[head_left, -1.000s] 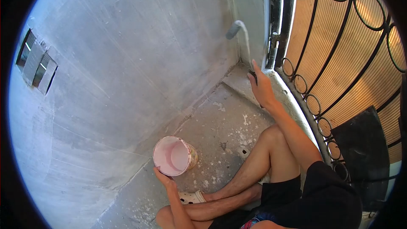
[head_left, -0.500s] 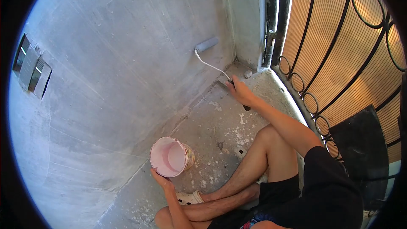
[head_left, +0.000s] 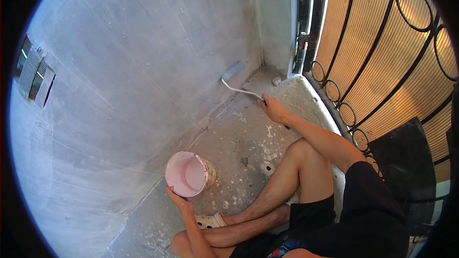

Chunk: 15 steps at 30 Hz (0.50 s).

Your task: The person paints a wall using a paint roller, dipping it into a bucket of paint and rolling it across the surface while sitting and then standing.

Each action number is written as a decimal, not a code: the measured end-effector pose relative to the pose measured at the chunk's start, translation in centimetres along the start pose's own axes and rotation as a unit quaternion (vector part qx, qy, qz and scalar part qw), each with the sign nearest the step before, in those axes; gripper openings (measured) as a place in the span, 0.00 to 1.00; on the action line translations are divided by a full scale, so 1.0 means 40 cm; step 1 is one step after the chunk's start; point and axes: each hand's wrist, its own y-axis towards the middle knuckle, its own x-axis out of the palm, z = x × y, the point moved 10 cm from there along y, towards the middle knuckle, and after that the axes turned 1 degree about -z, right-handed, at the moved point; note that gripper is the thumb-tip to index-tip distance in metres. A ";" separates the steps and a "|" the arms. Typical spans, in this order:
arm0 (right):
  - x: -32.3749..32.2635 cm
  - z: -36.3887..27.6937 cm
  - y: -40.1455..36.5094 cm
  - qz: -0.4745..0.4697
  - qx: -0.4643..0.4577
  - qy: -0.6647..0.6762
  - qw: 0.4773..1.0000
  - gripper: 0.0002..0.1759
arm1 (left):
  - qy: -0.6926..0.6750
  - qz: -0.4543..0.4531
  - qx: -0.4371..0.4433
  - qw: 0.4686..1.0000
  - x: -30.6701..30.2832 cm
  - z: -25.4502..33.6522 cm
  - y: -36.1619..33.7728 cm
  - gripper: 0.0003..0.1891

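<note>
My right hand [head_left: 276,109] is closed around the handle of a paint roller [head_left: 233,71]. The roller's grey sleeve lies against the grey wall [head_left: 143,57] low down, near the corner, and its bent white wire frame runs back to my fist. At the lower left, my left hand [head_left: 180,201] grips the near rim of a paint bucket [head_left: 190,174]. The bucket is tilted towards me on the floor, its inside pinkish white and its outer side smeared with paint. Most of the roller's handle is hidden in my fist.
Paint-spattered concrete floor [head_left: 224,162] spreads between the wall and my crossed legs. A small pale lump [head_left: 276,81] sits by the corner. On the right stands a black metal gate [head_left: 382,52] with ribbed panels behind it. A vent opening [head_left: 37,79] is in the wall far left.
The roller has moved down the wall towards the floor, and my right hand has come slightly lower with it. My left hand keeps its hold on the bucket; the view has shifted slightly.
</note>
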 end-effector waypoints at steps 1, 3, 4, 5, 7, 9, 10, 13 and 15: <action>0.000 -0.023 0.005 -0.002 0.001 -0.002 1.000 0.14 | -0.001 0.001 -0.002 1.000 -0.001 -0.005 0.000 0.16; 0.000 -0.030 0.011 0.036 0.025 0.026 0.999 0.13 | 0.019 -0.002 0.006 1.000 -0.013 -0.002 0.006 0.15; 0.008 -0.017 0.003 0.035 0.029 0.028 0.999 0.13 | 0.023 -0.002 0.005 1.000 -0.022 -0.001 0.008 0.15; 0.023 0.008 0.000 0.031 0.010 0.023 0.999 0.13 | 0.029 0.000 0.006 1.000 -0.032 -0.005 0.013 0.15; 0.026 0.036 0.006 0.032 -0.013 0.010 0.999 0.14 | 0.027 -0.002 0.008 1.000 -0.022 -0.010 0.020 0.15; 0.034 0.029 0.002 0.007 -0.023 -0.046 0.999 0.14 | 0.003 -0.003 0.000 1.000 -0.019 -0.011 0.012 0.17; 0.034 0.030 0.002 0.006 -0.022 -0.045 0.999 0.14 | 0.004 -0.002 0.000 1.000 -0.020 -0.010 0.010 0.17; 0.005 -0.009 -0.005 -0.002 0.021 0.006 1.000 0.14 | 0.008 0.013 -0.001 1.000 -0.029 -0.014 0.012 0.16; 0.010 -0.007 -0.009 0.000 0.026 -0.004 1.000 0.14 | 0.013 -0.014 -0.004 1.000 -0.018 -0.013 0.015 0.15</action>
